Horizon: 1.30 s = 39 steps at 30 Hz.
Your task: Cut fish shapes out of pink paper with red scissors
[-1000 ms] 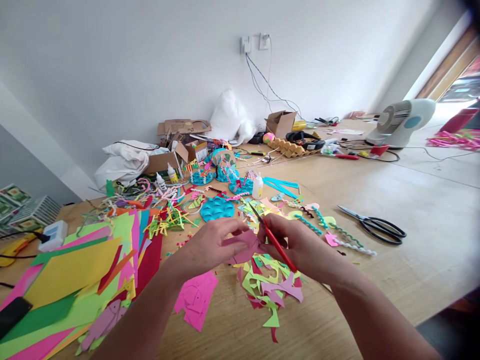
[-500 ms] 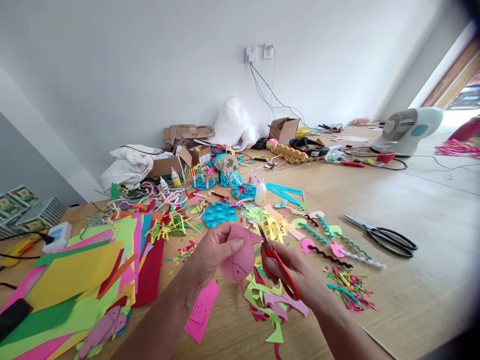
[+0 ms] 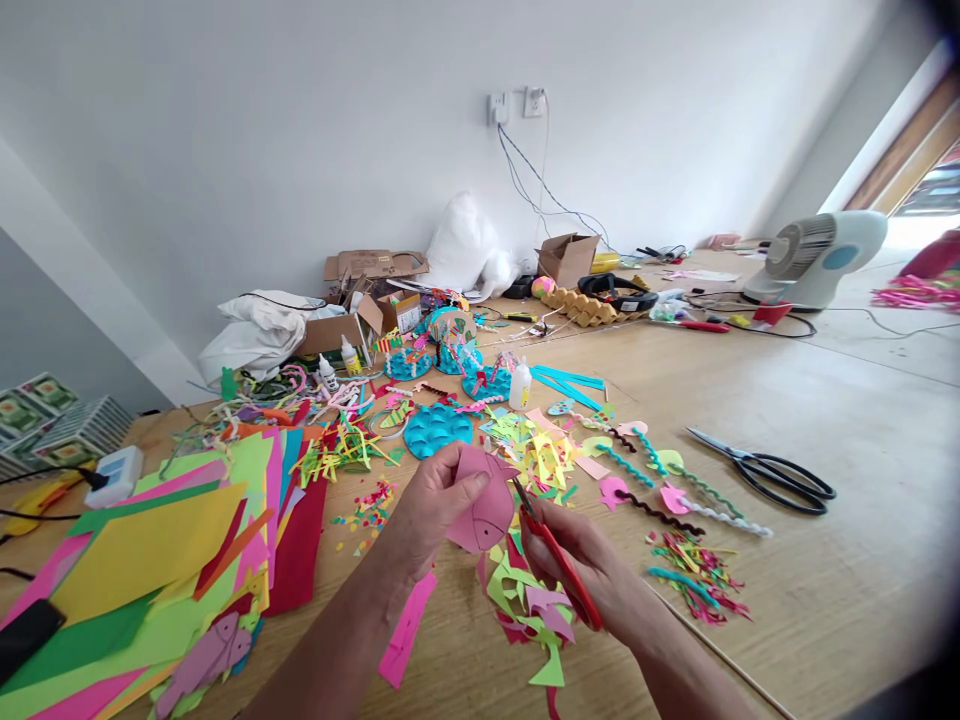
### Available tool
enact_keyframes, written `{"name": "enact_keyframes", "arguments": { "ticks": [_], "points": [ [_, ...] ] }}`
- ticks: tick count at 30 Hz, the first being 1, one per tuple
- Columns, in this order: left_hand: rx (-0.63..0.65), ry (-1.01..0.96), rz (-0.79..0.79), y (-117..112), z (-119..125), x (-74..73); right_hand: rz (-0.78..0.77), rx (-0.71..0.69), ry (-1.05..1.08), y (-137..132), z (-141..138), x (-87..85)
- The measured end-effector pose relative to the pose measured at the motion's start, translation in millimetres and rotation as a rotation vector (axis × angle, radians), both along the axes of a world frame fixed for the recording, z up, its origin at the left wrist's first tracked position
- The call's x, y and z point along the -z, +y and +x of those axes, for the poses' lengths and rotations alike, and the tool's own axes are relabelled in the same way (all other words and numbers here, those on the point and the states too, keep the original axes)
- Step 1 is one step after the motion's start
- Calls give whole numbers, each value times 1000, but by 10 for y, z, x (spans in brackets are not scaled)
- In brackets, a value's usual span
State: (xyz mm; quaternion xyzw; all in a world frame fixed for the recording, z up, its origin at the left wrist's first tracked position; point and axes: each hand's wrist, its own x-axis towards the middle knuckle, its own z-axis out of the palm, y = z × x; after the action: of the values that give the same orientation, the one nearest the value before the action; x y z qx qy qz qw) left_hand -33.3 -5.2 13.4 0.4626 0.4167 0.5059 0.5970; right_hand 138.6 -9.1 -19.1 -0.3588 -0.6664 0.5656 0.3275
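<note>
Nearest, a pink sheet lies on the counter, partly behind the left forearm, and a thin stick runs beside the right one. At the left, cut fish lie at the near edge of a spread of coloured paper.

Above the counter, the left hand has its grip closed on a mauve fish, pinched between thumb and fingers near its upper edge; black lines mark the paper. The right hand has its grip around red scissors, their tips at the fish's right edge; whether blade and paper touch is too small to tell. Green, mauve and red scraps lie below the two hands.

To the right are a small heap of strands, twisted stems with paper shapes at their ends, such as a brown stem, and black scissors, blades parted. Beyond the left hand sits a blue disc, with a glue bottle past it. Farther back stand a white bag, a box and, to the right, a fan; sockets are on the wall.
</note>
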Motion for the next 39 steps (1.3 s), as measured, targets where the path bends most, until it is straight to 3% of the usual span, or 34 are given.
{"name": "enact_keyframes", "arguments": {
  "ticks": [10, 23, 39],
  "points": [
    [5, 85, 14, -31, 80, -43, 43, 3, -37, -16, -5, -23],
    [18, 34, -92, -59, 103, -1, -111, 48, 11, -76, -44, -7],
    [47, 54, -112, -26, 112, 49, -162, 60, 56, -121, -70, 173]
  ]
}}
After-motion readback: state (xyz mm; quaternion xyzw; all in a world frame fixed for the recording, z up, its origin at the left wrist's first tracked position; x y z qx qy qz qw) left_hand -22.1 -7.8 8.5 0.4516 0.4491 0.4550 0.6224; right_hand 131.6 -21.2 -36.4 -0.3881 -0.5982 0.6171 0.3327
